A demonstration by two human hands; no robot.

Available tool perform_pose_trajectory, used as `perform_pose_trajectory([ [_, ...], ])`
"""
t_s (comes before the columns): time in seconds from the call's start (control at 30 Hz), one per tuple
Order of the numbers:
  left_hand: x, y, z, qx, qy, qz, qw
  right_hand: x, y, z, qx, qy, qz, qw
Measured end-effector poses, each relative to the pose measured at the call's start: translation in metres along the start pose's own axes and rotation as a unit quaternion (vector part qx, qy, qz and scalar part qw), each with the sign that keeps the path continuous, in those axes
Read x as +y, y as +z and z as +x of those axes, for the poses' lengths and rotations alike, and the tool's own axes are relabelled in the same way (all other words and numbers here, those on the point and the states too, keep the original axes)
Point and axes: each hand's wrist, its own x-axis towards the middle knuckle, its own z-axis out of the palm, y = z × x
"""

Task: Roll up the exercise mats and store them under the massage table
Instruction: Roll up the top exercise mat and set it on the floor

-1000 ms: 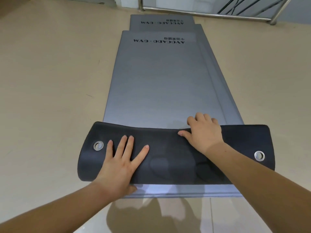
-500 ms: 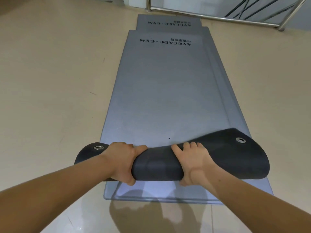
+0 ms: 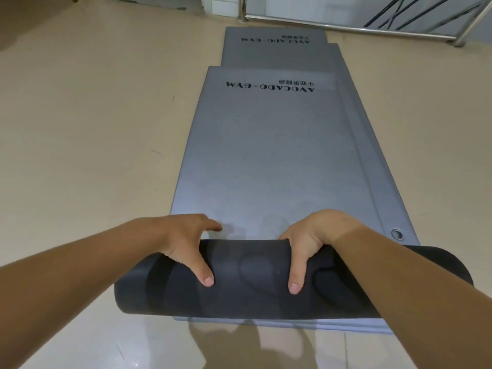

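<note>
Several grey exercise mats lie stacked on the floor, running away from me; the top mat (image 3: 269, 161) carries black lettering at its far end. Its near end is curled into a dark roll (image 3: 247, 283) showing the black underside. My left hand (image 3: 186, 241) grips the roll left of centre, thumb on the near side and fingers over the far side. My right hand (image 3: 308, 241) grips it right of centre the same way. A metal eyelet (image 3: 396, 233) shows on the lower mat at the right edge. Another mat (image 3: 274, 49) sticks out at the far end.
Beige tiled floor (image 3: 93, 129) spreads to the left and right of the mats. A steel railing (image 3: 346, 27) runs along the back right. A white wall base stands at the far end. No massage table is in view.
The mat's near end went from a flat fold to a tighter roll. Both hands shifted from pressing flat to gripping over the roll, and it moved a little forward.
</note>
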Motion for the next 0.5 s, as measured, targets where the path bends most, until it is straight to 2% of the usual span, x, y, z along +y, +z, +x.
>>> perform_pose_trajectory([
  [0.07, -0.005, 0.019, -0.013, 0.172, 0.062, 0.071, 0.981, -0.001, -0.012, 0.008, -0.001, 0.020, -0.001, 1.000],
  [0.13, -0.007, 0.056, -0.020, 0.337, 0.152, 0.158, 0.916, 0.003, -0.022, 0.013, 0.057, 0.033, -0.012, 0.998],
  [0.17, -0.003, 0.073, -0.023, 0.348, 0.163, 0.193, 0.903, 0.005, -0.025, 0.015, 0.106, 0.043, -0.020, 0.993],
  [0.27, 0.009, 0.105, -0.015, 0.152, 0.051, 0.224, 0.961, 0.002, -0.028, 0.014, 0.257, 0.063, -0.061, 0.963],
  [0.3, 0.011, 0.107, -0.005, 0.137, 0.017, 0.219, 0.966, -0.001, -0.028, 0.012, 0.307, 0.068, -0.096, 0.944],
  [0.37, 0.012, 0.100, 0.017, 0.170, -0.001, 0.199, 0.965, -0.008, -0.023, 0.007, 0.413, 0.076, -0.168, 0.892],
  [0.43, 0.006, 0.083, 0.031, 0.182, 0.017, 0.180, 0.967, -0.013, -0.012, 0.004, 0.474, 0.080, -0.220, 0.849],
  [0.47, 0.002, 0.071, 0.036, 0.192, 0.035, 0.174, 0.965, -0.014, -0.006, 0.001, 0.473, 0.073, -0.235, 0.846],
  [0.5, 0.000, 0.059, 0.038, 0.194, 0.053, 0.170, 0.965, -0.012, 0.000, -0.002, 0.454, 0.060, -0.232, 0.859],
])
